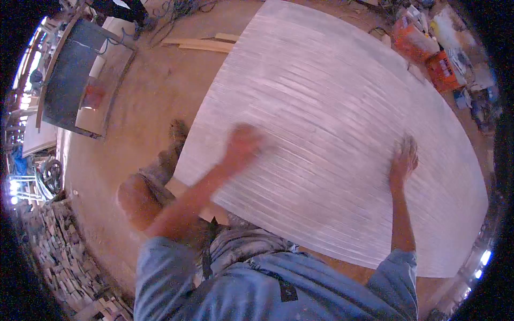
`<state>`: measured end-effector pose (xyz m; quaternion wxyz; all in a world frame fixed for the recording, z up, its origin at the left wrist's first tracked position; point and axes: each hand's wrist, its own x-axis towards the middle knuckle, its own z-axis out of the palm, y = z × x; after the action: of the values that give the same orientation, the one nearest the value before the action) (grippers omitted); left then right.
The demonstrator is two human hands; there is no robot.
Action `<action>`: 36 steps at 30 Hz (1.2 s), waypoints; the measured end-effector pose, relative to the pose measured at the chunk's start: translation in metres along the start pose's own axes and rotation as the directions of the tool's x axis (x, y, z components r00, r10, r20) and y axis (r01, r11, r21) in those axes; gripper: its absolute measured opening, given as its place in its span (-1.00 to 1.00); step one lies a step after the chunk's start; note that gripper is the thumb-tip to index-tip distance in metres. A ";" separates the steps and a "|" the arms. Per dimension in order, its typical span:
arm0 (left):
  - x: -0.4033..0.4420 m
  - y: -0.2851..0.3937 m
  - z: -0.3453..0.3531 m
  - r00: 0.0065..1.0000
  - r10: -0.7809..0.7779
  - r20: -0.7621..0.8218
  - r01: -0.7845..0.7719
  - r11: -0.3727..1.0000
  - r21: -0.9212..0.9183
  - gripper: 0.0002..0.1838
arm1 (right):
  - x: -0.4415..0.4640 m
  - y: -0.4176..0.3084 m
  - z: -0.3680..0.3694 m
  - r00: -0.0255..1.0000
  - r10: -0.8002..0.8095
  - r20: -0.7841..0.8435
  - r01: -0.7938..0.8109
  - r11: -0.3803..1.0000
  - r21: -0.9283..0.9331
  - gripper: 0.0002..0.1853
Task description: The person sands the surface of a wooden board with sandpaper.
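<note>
A large pale panel [332,107] with long narrow ridges or strips across its face lies in front of me and fills the middle of the view. Over its left part is my left hand [243,144], smeared by motion. Its fingers do not show clearly, and I cannot tell whether it holds anything or touches the surface. Farther right, my right hand [405,158] rests on the panel, its fingers stretched out and slightly blurred, with nothing visible in them.
Long wooden strips [201,45] lie on the brown floor [144,91] beyond the panel's left edge. A dark-sided bench or box [72,75] stands at upper left. Many small wood pieces [61,251] are stacked at lower left. Orange boxes [444,71] and clutter sit at upper right.
</note>
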<state>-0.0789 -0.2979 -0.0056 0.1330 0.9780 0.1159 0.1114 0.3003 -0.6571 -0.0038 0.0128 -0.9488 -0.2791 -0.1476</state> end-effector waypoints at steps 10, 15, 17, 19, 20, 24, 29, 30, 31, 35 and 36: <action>0.017 0.087 0.005 0.990 0.133 0.052 -0.128 0.988 -0.089 -0.56 | -0.003 0.007 -0.001 0.999 -0.011 -0.046 0.012 1.000 0.015 -0.42; -0.004 0.052 0.010 0.987 0.130 -0.091 -0.128 0.991 0.031 -0.69 | -0.003 0.007 0.000 0.999 0.020 -0.025 -0.018 0.997 0.074 -0.45; -0.034 -0.043 -0.035 0.995 0.008 -0.098 -0.006 1.000 0.023 -0.66 | -0.002 0.006 -0.002 0.999 0.021 -0.029 -0.019 0.998 0.059 -0.46; -0.050 -0.102 -0.076 0.958 -0.258 -0.128 0.267 0.962 0.059 -0.60 | -0.004 0.002 -0.009 0.999 -0.016 -0.040 0.019 0.998 0.058 -0.46; -0.045 -0.099 -0.089 0.935 -0.341 -0.094 0.345 0.938 0.025 -0.59 | -0.004 0.001 -0.008 0.999 -0.019 -0.040 0.022 0.998 0.061 -0.46; -0.018 -0.023 -0.053 0.987 -0.016 -0.158 0.026 0.998 0.064 -0.58 | -0.003 0.002 -0.004 0.999 0.035 -0.023 -0.033 0.998 0.057 -0.44; 0.003 0.037 -0.040 0.997 0.079 -0.014 -0.078 0.993 0.085 -0.64 | -0.001 -0.002 -0.014 0.999 0.029 0.045 -0.030 1.000 0.009 -0.41; -0.003 0.019 -0.043 0.995 0.091 -0.039 -0.084 0.985 0.153 -0.68 | -0.003 0.006 -0.002 1.000 -0.006 -0.002 0.006 1.000 0.018 -0.40; -0.018 -0.019 -0.047 0.986 0.100 -0.131 -0.071 0.975 0.212 -0.75 | -0.005 0.010 0.006 0.998 -0.038 -0.046 0.039 0.999 0.025 -0.39; -0.029 -0.033 -0.056 0.963 -0.105 -0.247 0.150 0.973 0.173 -0.86 | -0.002 0.004 -0.006 1.000 0.010 0.020 -0.011 1.000 0.024 -0.39; -0.031 -0.023 -0.033 0.929 0.097 -0.358 -0.068 0.993 0.092 -0.77 | -0.003 0.005 -0.004 1.000 -0.002 -0.002 0.002 0.999 0.033 -0.40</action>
<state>-0.1206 -0.2766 0.0134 0.0661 0.9492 0.1014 0.2906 0.2995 -0.6634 -0.0009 0.0285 -0.9480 -0.2825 -0.1438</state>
